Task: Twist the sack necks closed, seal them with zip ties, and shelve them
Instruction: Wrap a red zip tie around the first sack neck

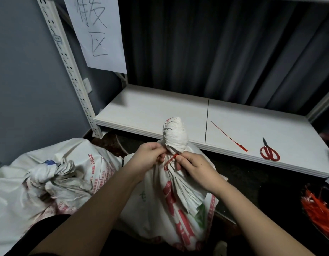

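Observation:
A white woven sack (180, 196) with red print stands upright in front of me, its neck twisted into a tight bundle (175, 135). A red zip tie (170, 159) circles the base of that neck. My left hand (150, 156) grips the neck and the tie from the left. My right hand (191, 167) pinches the tie's head end from the right. A second white sack (49, 178) with a twisted neck lies on the floor at the left.
The white lower shelf (160, 111) of a metal rack lies just behind the sack, bearing a loose red zip tie (229, 136) and red-handled scissors (269, 152). A pile of red zip ties (319, 207) sits at the right. A paper sign (97, 32) hangs on the rack post.

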Motion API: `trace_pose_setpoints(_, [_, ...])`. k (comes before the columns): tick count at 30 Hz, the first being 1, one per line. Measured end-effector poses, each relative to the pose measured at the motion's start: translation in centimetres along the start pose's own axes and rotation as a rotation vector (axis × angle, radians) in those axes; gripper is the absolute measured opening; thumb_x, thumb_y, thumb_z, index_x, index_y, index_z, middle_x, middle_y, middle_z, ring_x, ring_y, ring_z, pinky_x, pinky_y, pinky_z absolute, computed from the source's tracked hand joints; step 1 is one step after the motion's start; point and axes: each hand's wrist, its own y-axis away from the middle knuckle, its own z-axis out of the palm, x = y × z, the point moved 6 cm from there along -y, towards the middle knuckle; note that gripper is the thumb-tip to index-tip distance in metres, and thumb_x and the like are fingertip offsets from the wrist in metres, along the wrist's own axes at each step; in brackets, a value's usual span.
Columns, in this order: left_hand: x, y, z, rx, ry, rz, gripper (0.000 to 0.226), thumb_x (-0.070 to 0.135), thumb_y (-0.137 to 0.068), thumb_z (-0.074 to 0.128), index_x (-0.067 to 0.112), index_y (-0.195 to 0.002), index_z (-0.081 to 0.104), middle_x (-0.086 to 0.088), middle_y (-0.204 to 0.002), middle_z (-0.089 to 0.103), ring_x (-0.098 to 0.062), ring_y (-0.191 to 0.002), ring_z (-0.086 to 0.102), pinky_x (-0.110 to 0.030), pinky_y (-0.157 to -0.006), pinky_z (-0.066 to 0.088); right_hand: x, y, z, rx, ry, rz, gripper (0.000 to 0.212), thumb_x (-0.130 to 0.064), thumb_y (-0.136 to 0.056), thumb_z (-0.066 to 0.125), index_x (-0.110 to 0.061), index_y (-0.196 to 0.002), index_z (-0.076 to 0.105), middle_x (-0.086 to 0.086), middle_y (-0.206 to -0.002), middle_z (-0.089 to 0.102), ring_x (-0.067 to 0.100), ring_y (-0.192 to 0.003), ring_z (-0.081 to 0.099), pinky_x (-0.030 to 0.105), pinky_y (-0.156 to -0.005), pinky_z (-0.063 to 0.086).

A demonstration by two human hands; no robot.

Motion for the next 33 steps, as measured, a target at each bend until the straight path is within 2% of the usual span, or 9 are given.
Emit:
trace_pose_setpoints(4, [0.1,0.2,-0.1,0.045,-0.086,0.093,0.031,0.004,-0.09,0.056,0.011,-0.06,0.053,0.001,-0.054,0.05,0.003,-0.04,0.044,-0.007,-0.044,0.035,0.2,0.3,0.2,0.041,0.048,0.0,0.031,-0.027,-0.1,0.045,-0.021,-0.073,0.059,-0.027,-0.062,0.058,0.0,-0.064,0.054,0.019,-0.067,0.036])
trace_pose_setpoints(10, [-0.6,0.8,0.3,0.1,-0.058,0.184,0.029,-0.001,-0.089,0.055,0.009,-0.063,0.048,0.01,-0.043,0.049,0.002,-0.042,0.043,-0.011,-0.049,0.037,0.2,0.5,0.0,0.064,-0.027,0.018,0.033,-0.027,-0.099,0.047,-0.023,-0.068,0.057,-0.02,-0.057,0.057,0.001,-0.06,0.053,0.018,-0.064,0.037])
trace_pose_setpoints(16, [-1.0,1.2,0.7,0.073,-0.047,0.19,0.028,-0.001,-0.09,0.055,0.009,-0.066,0.045,0.002,-0.05,0.05,-0.005,-0.047,0.045,-0.014,-0.049,0.038,0.0,0.5,0.4,-0.04,0.003,0.044,0.035,-0.03,-0.099,0.047,-0.03,-0.066,0.059,-0.007,-0.055,0.057,0.002,-0.059,0.055,0.025,-0.07,0.042])
trace_pose_setpoints(20, [-1.2,1.5,0.7,0.085,-0.064,0.227,0.023,-0.001,-0.089,0.056,0.006,-0.07,0.046,-0.004,-0.055,0.049,-0.009,-0.05,0.045,-0.018,-0.05,0.038,0.2,0.7,0.6,-0.006,-0.085,0.091,0.035,-0.03,-0.098,0.049,-0.029,-0.065,0.061,-0.009,-0.053,0.057,0.0,-0.056,0.053,0.023,-0.067,0.041])
trace_pose_setpoints(23, [-1.2,1.3,1.0,0.089,-0.058,0.218,0.029,-0.001,-0.09,0.054,0.009,-0.065,0.043,0.004,-0.045,0.05,-0.002,-0.041,0.045,-0.014,-0.046,0.038,0.5,0.2,1.0,0.03,-0.092,0.127,0.039,-0.025,-0.098,0.05,-0.027,-0.06,0.058,-0.022,-0.055,0.058,-0.006,-0.059,0.052,0.015,-0.065,0.036])
trace_pose_setpoints(26, [-0.9,0.4,1.2,0.058,-0.061,0.173,0.026,0.006,-0.094,0.053,0.008,-0.069,0.046,0.006,-0.044,0.053,-0.002,-0.042,0.048,-0.022,-0.055,0.041,0.6,-0.4,1.0,0.075,-0.173,0.172,0.043,-0.019,-0.097,0.05,-0.023,-0.054,0.055,-0.021,-0.049,0.056,-0.007,-0.054,0.05,0.015,-0.062,0.032])
trace_pose_setpoints(29, [-0.1,-0.1,0.8,0.041,-0.25,0.257,0.023,0.017,-0.094,0.054,0.013,-0.072,0.052,0.003,-0.056,0.06,-0.011,-0.058,0.056,-0.033,-0.071,0.046,0.6,-1.0,0.0,0.11,-0.268,0.178,0.043,-0.016,-0.097,0.05,-0.018,-0.054,0.055,-0.014,-0.04,0.05,-0.004,-0.046,0.046,0.014,-0.056,0.031])
trace_pose_setpoints(31, [0.4,0.4,0.6,0.039,-0.419,0.337,0.016,0.029,-0.087,0.061,0.021,-0.074,0.055,0.003,-0.068,0.063,-0.008,-0.066,0.058,-0.028,-0.074,0.047,0.8,-1.2,-0.3,0.122,-0.34,0.181,0.043,-0.016,-0.097,0.05,-0.016,-0.054,0.057,-0.009,-0.038,0.044,0.0,-0.041,0.041,0.015,-0.051,0.03])
trace_pose_setpoints(33, [1.0,1.0,0.5,0.086,-0.611,0.463,0.015,0.034,-0.078,0.067,0.024,-0.076,0.057,0.007,-0.073,0.062,-0.001,-0.067,0.056,-0.019,-0.069,0.044,1.0,-1.3,0.0,0.113,-0.357,0.176,0.043,-0.016,-0.097,0.05,-0.016,-0.055,0.058,-0.008,-0.038,0.043,0.001,-0.041,0.038,0.015,-0.051,0.029])
